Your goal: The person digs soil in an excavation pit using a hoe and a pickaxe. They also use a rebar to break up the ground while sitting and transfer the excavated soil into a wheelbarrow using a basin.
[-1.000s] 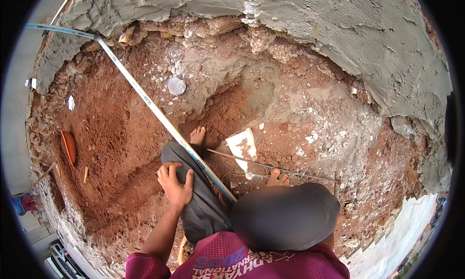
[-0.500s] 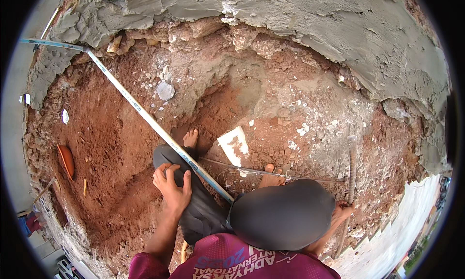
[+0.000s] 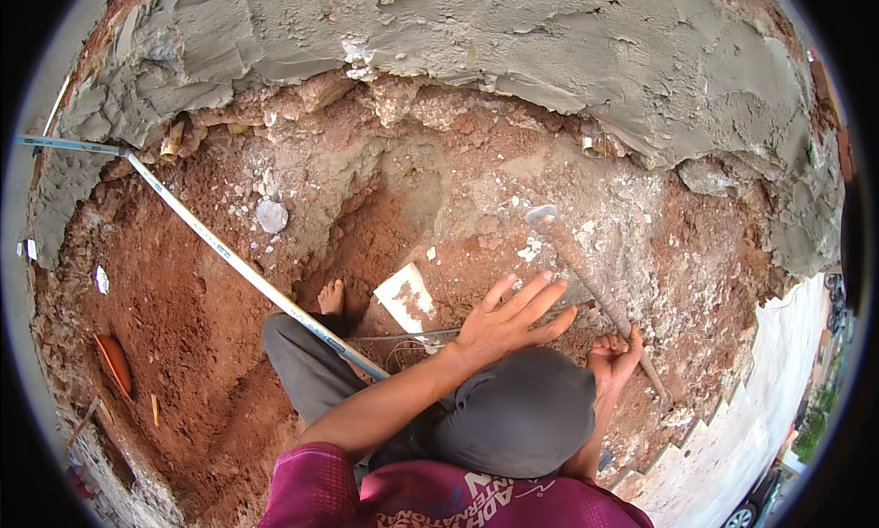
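Observation:
My right hand (image 3: pixel 616 357) is closed around the shaft of a rusty digging bar (image 3: pixel 586 270) with a flattened pale tip. The bar slants across the dirt to the right of my knees, tip pointing away from me. My left hand (image 3: pixel 518 323) reaches over my right knee with fingers stretched and spread, just left of the bar and apart from it. Below that hand, a thin rod (image 3: pixel 417 334) lies on the ground, partly hidden by my forearm. A pale, dirt-smeared flat piece (image 3: pixel 403 294) rests between my feet.
A long white-and-blue pipe (image 3: pixel 233 258) runs from the far left to my knees. Wet grey mortar (image 3: pixel 513 43) covers the wall ahead, above reddish soil with a dug hollow (image 3: pixel 375 217). An orange curved object (image 3: pixel 113 365) lies left; a pale stepped edge (image 3: pixel 732 409) borders the right.
My left hand has left my left knee and crossed to the right, fingers spreading. In my right hand the bar has swung, its tip moving left. The view has shifted slightly right.

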A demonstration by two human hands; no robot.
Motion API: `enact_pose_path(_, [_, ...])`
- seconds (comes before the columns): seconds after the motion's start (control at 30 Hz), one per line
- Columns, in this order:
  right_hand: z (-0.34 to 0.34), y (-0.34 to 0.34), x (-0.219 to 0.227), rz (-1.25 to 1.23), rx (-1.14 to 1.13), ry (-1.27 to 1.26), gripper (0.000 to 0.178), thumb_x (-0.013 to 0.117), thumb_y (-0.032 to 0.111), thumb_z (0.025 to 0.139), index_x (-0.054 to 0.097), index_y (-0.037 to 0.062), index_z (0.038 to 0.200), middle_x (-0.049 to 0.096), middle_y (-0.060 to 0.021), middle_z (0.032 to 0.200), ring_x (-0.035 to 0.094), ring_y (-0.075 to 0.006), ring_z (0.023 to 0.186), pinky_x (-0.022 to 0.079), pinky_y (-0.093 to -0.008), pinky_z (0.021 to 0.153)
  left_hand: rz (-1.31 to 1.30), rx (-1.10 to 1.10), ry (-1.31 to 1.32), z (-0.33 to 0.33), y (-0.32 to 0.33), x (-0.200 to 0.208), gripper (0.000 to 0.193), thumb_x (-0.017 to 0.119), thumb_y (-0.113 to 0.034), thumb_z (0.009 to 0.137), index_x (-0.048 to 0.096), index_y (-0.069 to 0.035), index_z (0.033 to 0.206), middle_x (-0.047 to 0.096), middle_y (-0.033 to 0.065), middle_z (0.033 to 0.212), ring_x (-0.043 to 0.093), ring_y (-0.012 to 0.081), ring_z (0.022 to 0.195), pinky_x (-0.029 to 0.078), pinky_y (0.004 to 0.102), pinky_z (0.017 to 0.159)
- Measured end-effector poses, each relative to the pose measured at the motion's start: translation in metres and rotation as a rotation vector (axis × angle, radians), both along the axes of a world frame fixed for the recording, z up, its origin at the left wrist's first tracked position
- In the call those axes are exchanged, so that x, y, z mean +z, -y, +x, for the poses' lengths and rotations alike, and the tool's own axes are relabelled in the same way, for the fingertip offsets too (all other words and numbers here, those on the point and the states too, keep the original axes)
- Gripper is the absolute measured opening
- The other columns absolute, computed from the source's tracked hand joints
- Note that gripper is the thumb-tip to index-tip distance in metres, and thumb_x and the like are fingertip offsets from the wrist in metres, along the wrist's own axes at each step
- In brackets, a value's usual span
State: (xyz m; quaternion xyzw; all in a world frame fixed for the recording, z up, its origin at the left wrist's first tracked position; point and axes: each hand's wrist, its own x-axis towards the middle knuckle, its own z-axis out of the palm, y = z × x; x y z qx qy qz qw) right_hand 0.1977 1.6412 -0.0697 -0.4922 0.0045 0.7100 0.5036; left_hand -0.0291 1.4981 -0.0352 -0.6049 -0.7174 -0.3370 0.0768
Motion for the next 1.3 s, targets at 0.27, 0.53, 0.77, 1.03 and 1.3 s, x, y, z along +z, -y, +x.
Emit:
enact_pose_path(0.27, [-0.014, 0.069, -0.018, -0.343, 0.242, 0.187, 0.05, 0.073, 0.028, 0.092, 0.036, 0.0172, 0.06, 0.034, 0.0048, 0.053, 0.041, -0.0145, 0.056, 0.041, -0.0318, 0.06, -0.9, -0.248, -0.247, -0.009, -0.052, 0.024, 0.035, 0.058, -0.037, 0.093, 0.069, -0.014, 0.117, 0.072, 0.0103, 0.113, 0.068, 0.0246, 0.109, 0.037, 0.0473, 0.109])
enact_pose_path(0.53, [0.013, 0.067, -0.043, -0.308, 0.247, 0.225, 0.049, 0.072, 0.032, 0.093, 0.036, 0.0159, 0.063, 0.035, 0.0034, 0.058, 0.042, -0.0162, 0.062, 0.042, -0.0349, 0.067, -1.109, -0.472, 0.236, -0.027, 0.013, 0.018, 0.056, 0.048, -0.054, 0.1, 0.075, -0.005, 0.093, 0.075, 0.0137, 0.095, 0.073, 0.0295, 0.093, 0.057, 0.0412, 0.081])
enact_pose_path(0.77, [0.068, 0.023, -0.05, -0.014, 0.033, 0.205, 0.049, 0.072, 0.035, 0.094, 0.037, 0.0148, 0.066, 0.036, 0.0021, 0.062, 0.042, -0.0177, 0.068, 0.042, -0.0376, 0.073, -1.138, -0.405, 0.304, -0.032, 0.022, 0.016, 0.057, 0.055, -0.06, 0.093, 0.072, -0.006, 0.095, 0.073, 0.0105, 0.095, 0.073, 0.0279, 0.091, 0.057, 0.0389, 0.081])
enact_pose_path(1.03, [-0.054, -0.026, 0.103, 0.478, -0.015, -0.147, 0.047, 0.068, 0.044, 0.096, 0.042, 0.0086, 0.079, 0.037, -0.002, 0.079, 0.037, -0.0211, 0.084, 0.036, -0.0444, 0.09, -0.196, 0.056, 0.317, -0.101, 0.063, -0.047, 0.038, 0.073, -0.041, 0.083, 0.064, -0.008, 0.099, 0.061, 0.0077, 0.091, 0.059, 0.0276, 0.089, 0.041, 0.0418, 0.084])
enact_pose_path(1.3, [-0.155, -0.095, 0.254, 1.153, 0.833, -0.342, 0.039, 0.055, 0.028, 0.104, 0.038, 0.0117, 0.073, 0.035, -0.0009, 0.064, 0.032, -0.0117, 0.061, 0.034, -0.0286, 0.064, 0.226, 0.361, 0.73, -0.095, -0.008, -0.043, 0.037, 0.077, -0.023, 0.073, 0.058, -0.005, 0.1, 0.053, 0.012, 0.098, 0.051, 0.0323, 0.098, 0.038, 0.044, 0.091])
